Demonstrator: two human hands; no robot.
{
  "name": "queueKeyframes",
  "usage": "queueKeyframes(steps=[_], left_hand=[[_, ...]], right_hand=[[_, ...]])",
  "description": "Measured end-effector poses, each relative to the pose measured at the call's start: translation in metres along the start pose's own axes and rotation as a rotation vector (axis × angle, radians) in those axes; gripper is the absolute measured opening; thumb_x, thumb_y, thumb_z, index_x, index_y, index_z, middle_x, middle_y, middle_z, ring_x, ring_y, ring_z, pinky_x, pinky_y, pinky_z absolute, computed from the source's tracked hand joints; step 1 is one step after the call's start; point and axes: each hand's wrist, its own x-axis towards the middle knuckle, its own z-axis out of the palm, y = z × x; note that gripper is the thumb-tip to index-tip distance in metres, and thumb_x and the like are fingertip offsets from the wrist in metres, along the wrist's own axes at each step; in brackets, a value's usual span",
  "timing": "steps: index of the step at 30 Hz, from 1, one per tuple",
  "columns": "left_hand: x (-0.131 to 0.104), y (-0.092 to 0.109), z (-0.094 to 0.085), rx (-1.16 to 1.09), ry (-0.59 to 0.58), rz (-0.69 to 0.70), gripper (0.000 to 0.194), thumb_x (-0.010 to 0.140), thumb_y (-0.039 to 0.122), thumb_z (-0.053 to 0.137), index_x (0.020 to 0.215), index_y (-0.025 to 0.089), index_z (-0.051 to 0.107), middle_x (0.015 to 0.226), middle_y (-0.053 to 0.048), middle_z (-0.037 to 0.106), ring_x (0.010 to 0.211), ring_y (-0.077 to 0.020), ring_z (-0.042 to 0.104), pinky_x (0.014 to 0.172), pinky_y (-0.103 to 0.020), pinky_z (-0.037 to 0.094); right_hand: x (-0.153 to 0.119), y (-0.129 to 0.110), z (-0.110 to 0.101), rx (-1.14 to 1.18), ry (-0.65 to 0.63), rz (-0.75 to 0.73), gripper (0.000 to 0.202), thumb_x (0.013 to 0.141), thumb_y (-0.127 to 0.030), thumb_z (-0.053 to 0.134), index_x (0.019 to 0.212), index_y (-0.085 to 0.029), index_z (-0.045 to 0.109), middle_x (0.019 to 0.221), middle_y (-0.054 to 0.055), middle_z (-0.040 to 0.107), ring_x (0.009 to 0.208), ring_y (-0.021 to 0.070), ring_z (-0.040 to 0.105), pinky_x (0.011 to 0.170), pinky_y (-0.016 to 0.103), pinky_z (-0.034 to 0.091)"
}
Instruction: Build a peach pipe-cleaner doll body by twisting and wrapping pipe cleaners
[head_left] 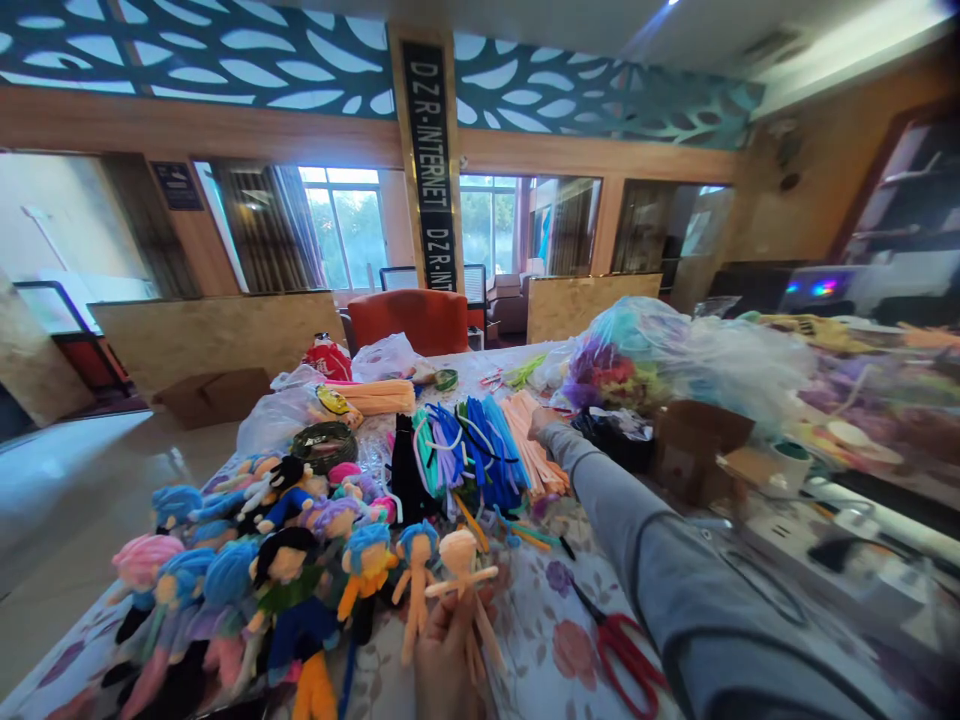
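At the bottom centre, my left hand (441, 640) is closed around a peach pipe-cleaner doll (458, 556) with a bare round head and outstretched arms. Just left of it is another peach doll with blue hair (417, 570). My right hand (538, 424) reaches far across the table to the upper end of a bundle of peach pipe cleaners (534, 465), touching it. Its fingers are small and partly hidden, so their grip is unclear. Blue pipe cleaners (491, 460) lie beside that bundle, with black ones (409, 475) further left.
Several finished dolls (289, 580) crowd the table's left side. Red-handled scissors (626, 650) lie under my right forearm. A coil of green wire (324, 447) and more peach pipe cleaners (375, 397) sit farther back. Plastic bags (637, 350) and an open cardboard box (697, 450) stand right.
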Motion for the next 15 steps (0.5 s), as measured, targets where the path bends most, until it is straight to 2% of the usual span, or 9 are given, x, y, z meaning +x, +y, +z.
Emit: queueKeyframes(steps=[7,15], left_hand=[[0.0017,-0.0049,-0.0021,-0.019,-0.012,0.022,0.019,0.051,0.023,0.084,0.061,0.016,0.069,0.062,-0.004,0.072,0.056,-0.0150,0.066,0.052,-0.020,0.052],[0.0029,-0.0089,-0.0058,0.007,-0.036,0.060,0.028,0.048,0.032,0.085,0.063,0.014,0.069,0.060,-0.003,0.070,0.052,-0.0140,0.063,0.046,-0.020,0.049]], right_hand=[[-0.0049,0.0004,0.0027,-0.008,-0.089,-0.008,0.029,0.089,-0.028,0.055,0.115,-0.014,0.054,0.114,0.009,0.057,0.096,0.0205,0.059,0.080,0.039,0.051],[-0.0084,-0.0019,-0.0012,-0.038,-0.034,-0.030,0.030,0.089,-0.029,0.055,0.115,-0.014,0.053,0.114,0.009,0.057,0.096,0.0207,0.059,0.080,0.039,0.051]])
